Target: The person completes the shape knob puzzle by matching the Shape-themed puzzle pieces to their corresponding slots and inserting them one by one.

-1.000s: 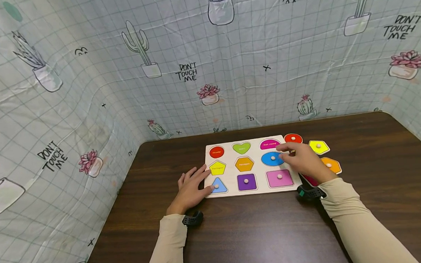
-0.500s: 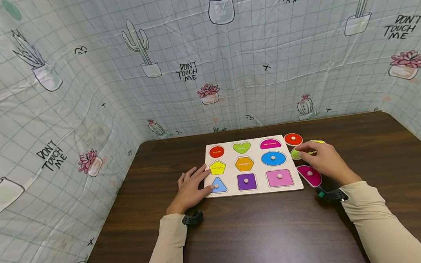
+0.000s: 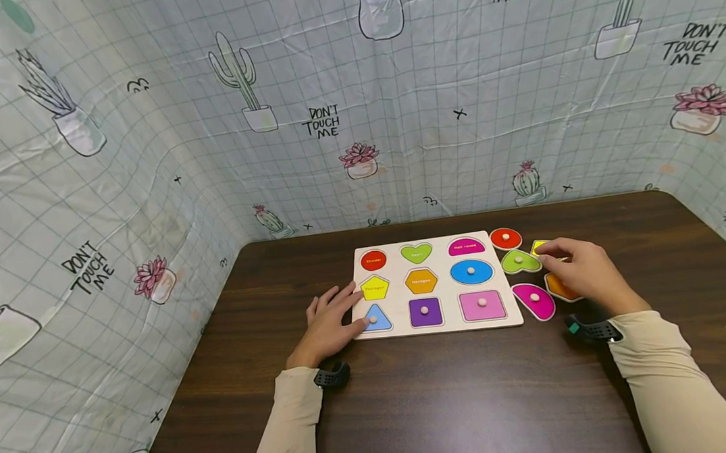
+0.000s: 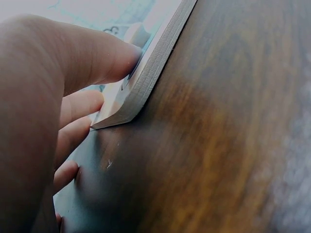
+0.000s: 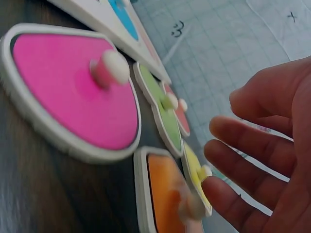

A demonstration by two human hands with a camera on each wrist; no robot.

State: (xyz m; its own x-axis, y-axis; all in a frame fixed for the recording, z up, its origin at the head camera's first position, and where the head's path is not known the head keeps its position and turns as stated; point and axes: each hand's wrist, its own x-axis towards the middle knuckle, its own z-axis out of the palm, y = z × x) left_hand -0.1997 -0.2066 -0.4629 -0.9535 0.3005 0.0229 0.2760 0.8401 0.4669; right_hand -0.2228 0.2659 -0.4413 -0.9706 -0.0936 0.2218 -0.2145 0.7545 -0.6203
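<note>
A white shape puzzle board [image 3: 394,269] lies on the table. My left hand [image 3: 327,331] rests at its left edge, thumb on the corner by the blue triangle piece [image 3: 377,315]. To the right, my right hand [image 3: 590,274] hovers with loose fingers and nothing in them, over the yellow pentagon piece [image 3: 537,246] and orange hexagon piece [image 3: 558,287]. Just left of its fingertips lies the green heart piece [image 3: 519,263]. The magenta half-round piece [image 5: 58,82] shows large in the right wrist view. The hand partly hides the pentagon and hexagon.
Knobbed pieces sit in the board: a blue oval [image 3: 471,272], a pink rectangle [image 3: 483,307] and a purple square [image 3: 424,313]. A red circle piece [image 3: 506,238] lies by its top right corner. Behind the dark wooden table [image 3: 443,392] hangs a cactus-print cloth [image 3: 445,155].
My right hand has moved right, from above the oval, past the green heart, to the pentagon and hexagon. The heart and half-round pieces now show fully. My left hand stays put.
</note>
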